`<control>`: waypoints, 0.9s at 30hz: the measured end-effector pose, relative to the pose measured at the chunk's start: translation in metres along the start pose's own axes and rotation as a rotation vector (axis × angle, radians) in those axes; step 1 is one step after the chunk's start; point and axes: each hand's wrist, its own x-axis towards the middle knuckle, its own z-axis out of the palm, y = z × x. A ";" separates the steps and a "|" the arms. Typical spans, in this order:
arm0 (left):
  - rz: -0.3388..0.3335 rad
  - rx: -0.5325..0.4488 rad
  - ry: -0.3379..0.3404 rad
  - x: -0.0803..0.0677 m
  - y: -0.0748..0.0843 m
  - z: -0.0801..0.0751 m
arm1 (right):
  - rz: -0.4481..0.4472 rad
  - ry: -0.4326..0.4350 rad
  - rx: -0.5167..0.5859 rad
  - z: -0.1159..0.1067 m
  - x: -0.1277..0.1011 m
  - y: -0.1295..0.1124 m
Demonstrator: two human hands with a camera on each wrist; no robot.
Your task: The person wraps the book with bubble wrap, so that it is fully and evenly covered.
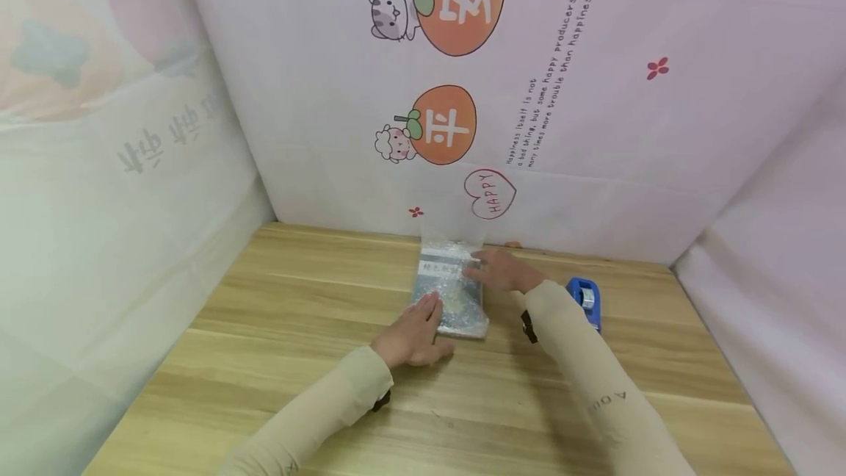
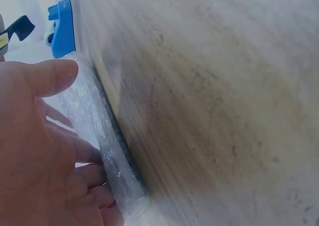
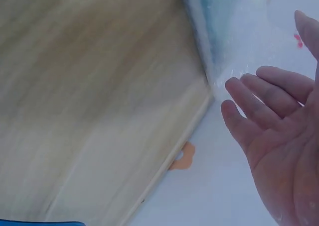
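Both flat, open hands, left (image 1: 415, 333) at 7 o'clock, right (image 1: 500, 269) at 1, should keep our packet (image 1: 452, 298) pinned, gripping nothing.

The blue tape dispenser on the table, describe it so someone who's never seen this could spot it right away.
Start at the light wooden table and go toward its far right corner, near the pink printed backdrop. There, just right of the person's right hand and sleeve, sits the small blue plastic tape dispenser. It is the only solid blue thing; the neighbouring bubble-wrapped flat packet under both hands is clear and silvery.
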 end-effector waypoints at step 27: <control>0.010 -0.021 0.002 -0.002 -0.002 -0.002 | 0.236 0.226 0.285 -0.019 0.036 0.043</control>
